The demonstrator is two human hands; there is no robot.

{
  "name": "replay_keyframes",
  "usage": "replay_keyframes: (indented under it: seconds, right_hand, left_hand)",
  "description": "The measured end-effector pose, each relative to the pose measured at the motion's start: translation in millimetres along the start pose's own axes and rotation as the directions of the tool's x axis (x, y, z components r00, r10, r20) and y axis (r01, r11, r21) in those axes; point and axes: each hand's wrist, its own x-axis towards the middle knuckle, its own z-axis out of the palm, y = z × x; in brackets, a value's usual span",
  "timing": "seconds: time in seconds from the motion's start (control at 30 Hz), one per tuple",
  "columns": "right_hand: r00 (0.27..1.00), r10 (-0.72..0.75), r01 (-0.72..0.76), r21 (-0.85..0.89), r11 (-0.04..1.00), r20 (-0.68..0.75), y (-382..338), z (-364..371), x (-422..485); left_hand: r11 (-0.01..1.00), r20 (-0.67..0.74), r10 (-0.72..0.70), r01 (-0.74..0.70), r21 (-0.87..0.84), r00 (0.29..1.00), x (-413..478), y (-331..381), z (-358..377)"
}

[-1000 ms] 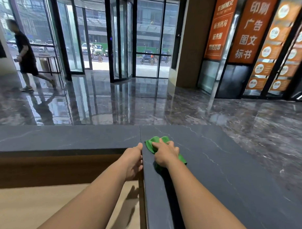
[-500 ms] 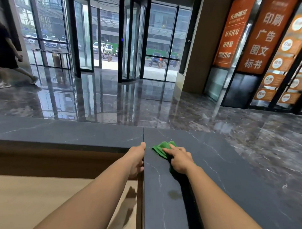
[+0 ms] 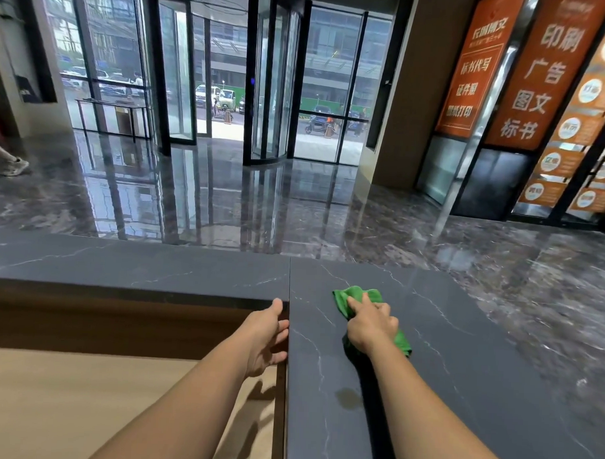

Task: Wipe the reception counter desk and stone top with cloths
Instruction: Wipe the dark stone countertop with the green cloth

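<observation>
Dark grey veined stone table (image 3: 462, 338) faces a glossy lobby floor (image 3: 329, 213). The right hand (image 3: 371, 322) grips a crumpled green cloth (image 3: 353, 294) pressed onto it. The left hand (image 3: 266, 334), fingers relaxed, touches its inner edge.

Narrow orange hanging banner (image 3: 473, 70) far right, white characters "标书代写", "证件照", last line ending "打印", heading blurred, broader orange banner (image 3: 539, 76) to its right, large white "印刷", "广告", "图文", "标书", orange panels with round white badges (image 3: 579, 129) at the far-right edge, lettering unreadable
</observation>
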Motion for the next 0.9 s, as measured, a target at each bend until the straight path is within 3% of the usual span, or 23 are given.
replay_keyframes:
  seconds: [0.27, 0.47, 0.73, 0.9]
  right_hand:
    - [0.94, -0.332, 0.334, -0.023, 0.942, 0.076, -78.0, 35.4, -37.9]
    - [0.854, -0.496, 0.509, -0.06, 0.858, 0.156, -55.9, 28.3, -37.8]
    - [0.962, -0.251, 0.264, -0.141, 0.954, 0.103, 32.4, -7.9, -7.4]
    - [0.997, -0.062, 0.065, -0.087, 0.994, 0.043, 74.1, -19.5, -5.8]
  left_hand:
    - [0.997, -0.034, 0.037, -0.039, -0.065, 0.999, 18.2, -7.5, -0.6]
    - [0.997, -0.099, 0.013, -0.021, -0.077, 0.995, 10.7, -9.0, 2.7]
    - [0.998, -0.069, -0.051, 0.054, 0.042, 0.996, -10.2, 2.6, 3.6]
    - [0.996, -0.041, -0.075, 0.077, 0.051, 0.996, -17.2, -4.0, -1.2]
